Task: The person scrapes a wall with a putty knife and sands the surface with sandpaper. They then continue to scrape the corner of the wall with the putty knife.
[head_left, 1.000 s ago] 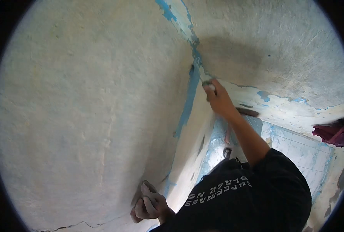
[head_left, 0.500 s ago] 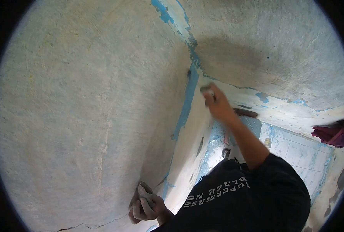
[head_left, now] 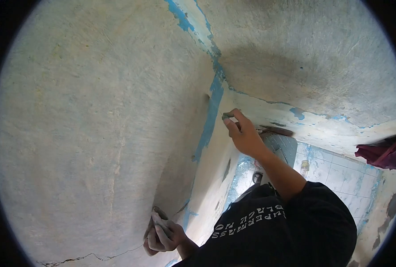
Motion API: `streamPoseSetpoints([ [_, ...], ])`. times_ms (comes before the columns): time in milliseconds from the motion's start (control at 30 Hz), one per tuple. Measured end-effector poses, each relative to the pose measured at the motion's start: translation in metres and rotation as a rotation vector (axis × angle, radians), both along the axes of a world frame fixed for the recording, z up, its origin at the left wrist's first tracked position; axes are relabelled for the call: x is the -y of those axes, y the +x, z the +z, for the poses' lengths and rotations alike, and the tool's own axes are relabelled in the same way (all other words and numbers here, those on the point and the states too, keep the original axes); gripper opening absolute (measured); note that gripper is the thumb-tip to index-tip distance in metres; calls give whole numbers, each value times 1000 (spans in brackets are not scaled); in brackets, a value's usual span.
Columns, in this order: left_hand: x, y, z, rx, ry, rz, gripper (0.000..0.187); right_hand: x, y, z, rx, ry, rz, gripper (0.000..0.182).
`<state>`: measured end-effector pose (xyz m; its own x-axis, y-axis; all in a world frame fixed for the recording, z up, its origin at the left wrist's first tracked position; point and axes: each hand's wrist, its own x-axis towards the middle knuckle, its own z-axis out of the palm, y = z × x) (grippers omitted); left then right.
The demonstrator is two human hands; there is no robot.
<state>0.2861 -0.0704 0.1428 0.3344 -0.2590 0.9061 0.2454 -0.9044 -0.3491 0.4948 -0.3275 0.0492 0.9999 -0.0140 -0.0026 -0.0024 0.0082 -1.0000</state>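
Observation:
My right hand is raised beside the wall corner, thumb and fingers pinching a small dark grey-green piece. That piece overlaps the cream-coloured wall strip, just right of the blue paint band. Lower left, my left hand is closed, its fingers coated in pale dust, against the grey scraped wall. Between its fingertips is a greyish piece whose kind I cannot tell.
Blue and cream paint remnants run along the corner. A crack crosses the lower left wall. Below are a grey board-like surface, white floor tiles with blue flakes, and a small jar-like container. Maroon cloth hangs at the right.
My right hand has moved down and slightly left, away from the upper corner, still pinching the small piece. My left hand keeps nearly the same place; the view has shifted slightly.

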Motion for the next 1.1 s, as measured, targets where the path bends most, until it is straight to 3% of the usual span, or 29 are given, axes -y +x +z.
streamPoseSetpoints([
  [133,-6,-8,-9,-17,27,-6,25,16,41,-2,-86,-52,-76,24],
  [267,-2,0,-5,37,5,-14,24,0,6,-10,50,-21,-44,24],
  [367,0,-1,-3,-7,13,6,33,27,19,15,-103,11,53,23],
  [467,-1,0,-6,10,-15,0,28,34,17,16,-218,11,84,23],
  [533,-1,1,-6,9,8,20,28,13,4,6,-27,-98,5,25],
  [667,-3,0,-3,1,16,9,26,12,32,-13,62,-156,-146,28],
  [800,-2,1,-2,1,42,10,28,12,33,0,27,-148,-106,27],
  [900,-4,4,-6,25,47,26,26,11,36,-25,13,-128,-60,27],
  [1033,-6,0,-6,23,58,-15,28,30,51,11,-178,-30,-9,29],
  [1100,-2,6,-4,45,22,-23,29,21,33,10,-76,-45,-9,29],
])
